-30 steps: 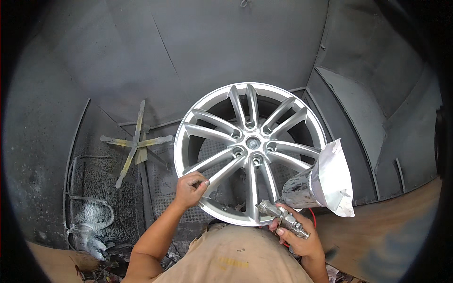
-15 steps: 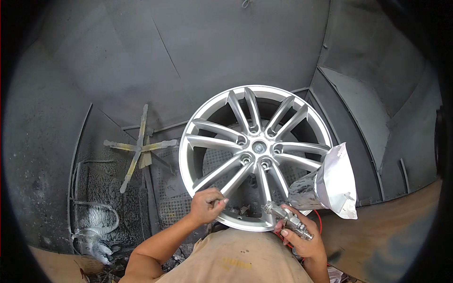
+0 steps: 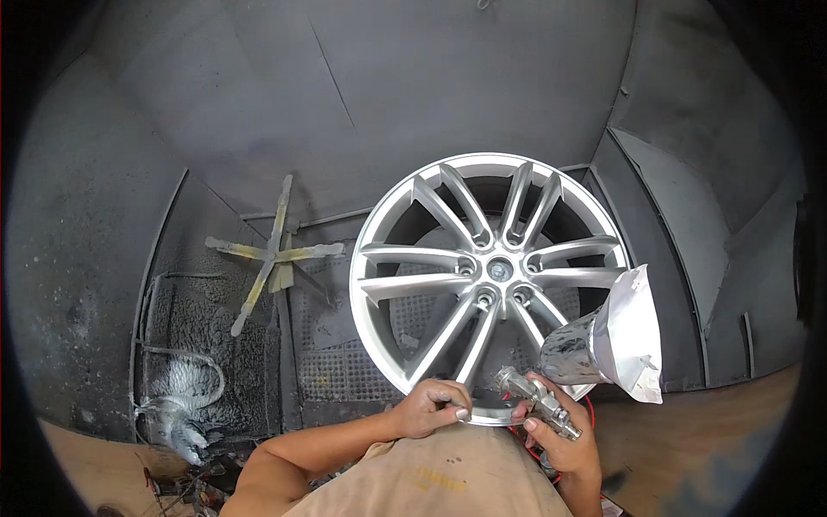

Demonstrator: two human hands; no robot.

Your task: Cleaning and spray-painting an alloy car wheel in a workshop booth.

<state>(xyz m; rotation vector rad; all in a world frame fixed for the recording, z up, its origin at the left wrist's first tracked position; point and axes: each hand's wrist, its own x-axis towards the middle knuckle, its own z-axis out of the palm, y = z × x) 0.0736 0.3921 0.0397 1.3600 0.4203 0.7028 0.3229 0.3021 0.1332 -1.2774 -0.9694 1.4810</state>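
Note:
A silver alloy wheel (image 3: pixel 395 280) with paired spokes lies face up in front of me. My left hand (image 3: pixel 433 407) is closed at its near edge, thumb bent over and fingers curled against the rim. In my right hand (image 3: pixel 564 433) is a metal spray gun (image 3: pixel 541 403), held beside the wheel's near right edge. The gun's cup (image 3: pixel 570 351), smeared with grey paint, carries a flared white-silver cover (image 3: pixel 633 340) and overlaps the right side of the rim. A red hose (image 3: pixel 589 412) shows beside the right hand.
Left of the wheel stands a cross-shaped stand (image 3: pixel 272 255) with yellowish, paint-crusted arms. A perforated floor panel (image 3: pixel 345 353) lies under the wheel. Grey walls (image 3: pixel 482 77) enclose the back and sides. At lower left, a paint-caked bundle (image 3: pixel 183 422) sits beside a bent metal rod (image 3: pixel 220 379).
The wheel has turned counterclockwise, its top spokes shifting left. My left hand has moved right along the near rim. The whole view has shifted slightly; the right hand keeps the gun.

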